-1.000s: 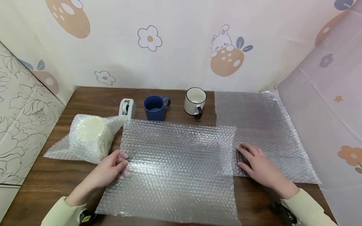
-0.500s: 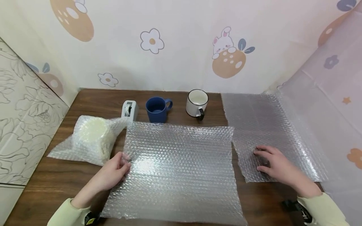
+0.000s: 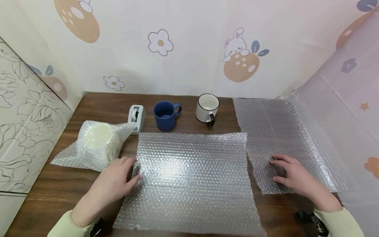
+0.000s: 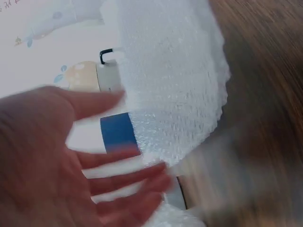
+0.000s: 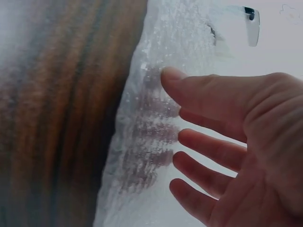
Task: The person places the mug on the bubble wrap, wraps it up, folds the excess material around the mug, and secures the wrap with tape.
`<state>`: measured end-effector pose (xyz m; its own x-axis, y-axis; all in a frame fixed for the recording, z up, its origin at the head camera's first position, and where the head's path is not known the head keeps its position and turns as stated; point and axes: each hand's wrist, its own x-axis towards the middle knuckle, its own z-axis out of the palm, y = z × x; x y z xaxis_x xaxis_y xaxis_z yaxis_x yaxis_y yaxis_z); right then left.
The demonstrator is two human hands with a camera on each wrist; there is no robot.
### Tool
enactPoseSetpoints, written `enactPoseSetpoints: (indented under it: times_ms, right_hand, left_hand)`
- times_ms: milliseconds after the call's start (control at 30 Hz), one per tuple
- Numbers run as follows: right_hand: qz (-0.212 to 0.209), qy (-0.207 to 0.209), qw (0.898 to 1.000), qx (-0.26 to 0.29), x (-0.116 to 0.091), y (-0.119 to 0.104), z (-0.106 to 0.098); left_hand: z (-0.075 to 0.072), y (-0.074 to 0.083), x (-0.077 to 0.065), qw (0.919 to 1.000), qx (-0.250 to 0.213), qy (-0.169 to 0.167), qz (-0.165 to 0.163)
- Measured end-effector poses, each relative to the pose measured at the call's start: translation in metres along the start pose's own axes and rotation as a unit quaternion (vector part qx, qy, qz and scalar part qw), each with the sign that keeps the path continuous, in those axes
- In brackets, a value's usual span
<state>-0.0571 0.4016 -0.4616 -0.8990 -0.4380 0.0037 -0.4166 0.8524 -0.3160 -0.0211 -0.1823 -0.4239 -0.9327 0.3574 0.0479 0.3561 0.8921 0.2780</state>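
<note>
A sheet of bubble wrap [image 3: 195,184] lies flat in the middle of the table. My left hand [image 3: 115,177] is at its left edge, fingers spread and holding nothing; in the left wrist view the hand [image 4: 90,151] is blurred. Over a second bubble wrap sheet [image 3: 260,121] at the right, my right hand [image 3: 302,179] has relaxed, parted fingers. The right wrist view shows those fingers [image 5: 208,146] beside the wrap without a grip; whether they touch it I cannot tell. A bubble-wrapped bundle [image 3: 99,141] with a pale round top sits left of the middle sheet.
Along the back stand a pale tape dispenser [image 3: 137,118], a blue mug [image 3: 165,115] and a white mug [image 3: 207,108] with a black handle. A patterned cloth backdrop [image 3: 192,65] rises behind the wooden table [image 3: 38,197]. The right sheet reaches the right-hand cloth.
My left hand has let go of the middle sheet's left edge, which now lies lower and clear of the blue mug. My right hand has moved right, away from the middle sheet.
</note>
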Motion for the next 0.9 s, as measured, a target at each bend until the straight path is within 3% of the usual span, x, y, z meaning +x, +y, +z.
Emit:
enactPoseSetpoints:
  times_ms: [133, 233, 333, 567, 667, 767, 900]
  right_hand:
    - [-0.005, 0.011, 1.000, 0.003, 0.001, 0.001, -0.002]
    - [-0.008, 0.022, 1.000, 0.007, 0.004, 0.001, -0.003]
    - [-0.002, 0.021, 1.000, -0.003, 0.010, 0.001, -0.005]
    - [0.042, -0.045, 0.998, -0.027, 0.028, -0.007, -0.027]
    - [0.044, -0.024, 0.998, -0.030, 0.040, -0.018, -0.039]
    - [0.031, 0.029, 0.999, -0.018, 0.057, -0.035, -0.047]
    - [0.011, 0.059, 0.996, 0.064, 0.084, -0.067, -0.048]
  left_hand:
    - [0.011, -0.004, 0.004, 0.9946, 0.015, -0.034, 0.097]
    - [0.023, -0.008, 0.008, 0.9898, 0.002, -0.070, 0.124]
    - [0.032, -0.009, 0.012, 0.9882, -0.009, -0.087, 0.126]
    - [0.038, -0.007, 0.020, 0.9875, -0.026, -0.105, 0.115]
    - [0.038, -0.005, 0.022, 0.9869, -0.032, -0.117, 0.106]
    - [0.036, -0.004, 0.022, 0.9869, -0.036, -0.125, 0.095]
    - [0.035, -0.004, 0.021, 0.9866, -0.038, -0.134, 0.086]
